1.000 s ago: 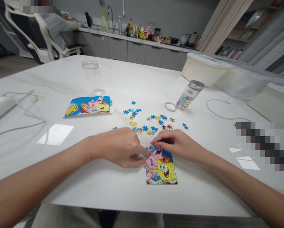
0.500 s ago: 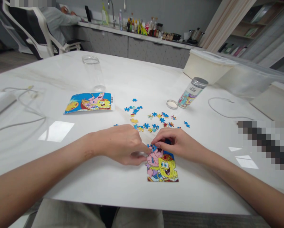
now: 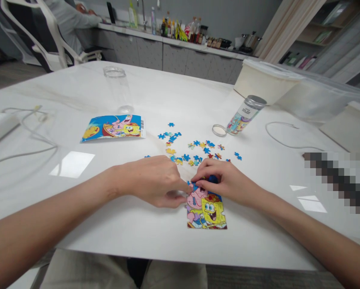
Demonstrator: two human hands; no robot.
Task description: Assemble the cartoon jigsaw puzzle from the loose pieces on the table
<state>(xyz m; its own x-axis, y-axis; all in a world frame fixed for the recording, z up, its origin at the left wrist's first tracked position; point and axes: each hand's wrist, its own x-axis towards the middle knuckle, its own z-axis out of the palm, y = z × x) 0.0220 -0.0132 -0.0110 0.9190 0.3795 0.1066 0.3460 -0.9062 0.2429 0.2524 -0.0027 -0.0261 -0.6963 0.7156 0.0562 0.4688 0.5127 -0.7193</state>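
Observation:
A partly assembled jigsaw puzzle (image 3: 212, 214) with a yellow and a pink cartoon figure lies flat near the table's front edge. At its upper left side, my left hand (image 3: 158, 180) has its index finger and thumb against the edge, the other fingers curled under. My right hand (image 3: 228, 182) arches over the top of the puzzle, thumb and fingertips pinched at a blue puzzle piece (image 3: 191, 184), mostly hidden by the fingers. Just beyond both hands, several loose puzzle pieces (image 3: 210, 144) are scattered. A picture card (image 3: 116, 129) with the same figures lies to the left.
A printed can (image 3: 244, 115) leans at the right beside a ring-like lid (image 3: 213, 131). Behind the card stands a clear jar (image 3: 120, 90). White bins (image 3: 264, 80) line the right edge; cables (image 3: 32, 136) lie at left. A person (image 3: 67, 26) sits near the counter behind.
The view has shifted very slightly. Both hands stay at the puzzle's upper left edge, with hardly any movement of the fingers.

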